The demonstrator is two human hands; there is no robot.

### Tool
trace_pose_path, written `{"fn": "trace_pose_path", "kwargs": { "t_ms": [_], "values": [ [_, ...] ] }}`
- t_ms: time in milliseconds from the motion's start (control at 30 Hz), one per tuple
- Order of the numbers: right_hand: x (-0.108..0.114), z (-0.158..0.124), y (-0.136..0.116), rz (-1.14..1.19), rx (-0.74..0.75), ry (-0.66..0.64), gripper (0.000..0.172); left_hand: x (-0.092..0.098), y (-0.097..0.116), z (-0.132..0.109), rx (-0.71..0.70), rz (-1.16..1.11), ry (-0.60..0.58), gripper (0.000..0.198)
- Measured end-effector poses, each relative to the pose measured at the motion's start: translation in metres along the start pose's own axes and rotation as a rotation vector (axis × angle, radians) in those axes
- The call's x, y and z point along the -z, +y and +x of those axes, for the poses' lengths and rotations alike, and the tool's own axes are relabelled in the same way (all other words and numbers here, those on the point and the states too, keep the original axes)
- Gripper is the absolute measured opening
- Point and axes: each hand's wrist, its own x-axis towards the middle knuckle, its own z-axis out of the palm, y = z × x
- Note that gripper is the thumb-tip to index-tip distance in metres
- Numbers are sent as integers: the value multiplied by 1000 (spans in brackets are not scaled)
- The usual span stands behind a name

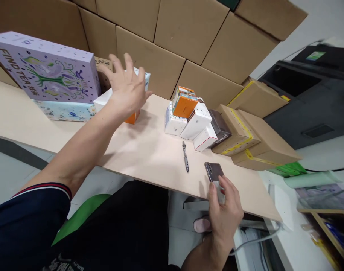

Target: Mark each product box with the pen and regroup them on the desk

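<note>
My left hand (127, 87), its fingers spread, is over a small group of boxes. Beneath it are a white box (103, 101) and the orange end of a box (130, 119), both partly hidden by the hand and forearm. I cannot tell whether the fingertips touch them. My right hand (226, 207) is at the table's front edge, thumb and index finger apart around the lower part of a dark smartphone (215, 171) that lies back up. Contact with the phone is unclear. A grey pen (185, 156) lies left of the phone.
A purple tea gift box (59, 71) stands on a pale blue box (66, 111) at the left. An orange box (184, 107) sits on white boxes (197, 120) in the middle. Cardboard cartons (269, 145) stand right, and stacked cartons (149, 62) wall the back of the table (152, 158).
</note>
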Motion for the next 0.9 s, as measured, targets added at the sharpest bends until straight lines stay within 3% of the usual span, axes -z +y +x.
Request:
{"fn": "trace_pose_path", "kwargs": {
  "t_ms": [67,133,233,300,433,567,667,733,900],
  "values": [
    [-13,-2,-10,105,3,71,22,-9,15,-9,-158,-85,-48,68],
    [-29,-4,-22,223,-4,82,15,-26,32,-12,-218,-193,-196,76],
    [-49,-6,-35,342,-25,15,17,-56,55,-5,-201,-236,-303,100],
    [-55,-7,-38,365,-29,-14,19,-73,67,5,-164,-233,-306,106],
    [-54,-7,-36,371,-47,-42,21,-92,89,19,-228,-183,-249,78],
    [-53,-8,-35,369,-51,-35,22,-102,107,24,-167,-81,-232,47],
    [-55,-11,-34,372,-90,-14,23,-98,104,22,-135,-89,-250,43],
    [-56,-13,-32,378,-110,-4,24,-83,93,16,-122,-122,-265,49],
    [-57,-17,-28,402,-136,13,21,-16,51,-17,-220,-355,-215,37]
  ]
}}
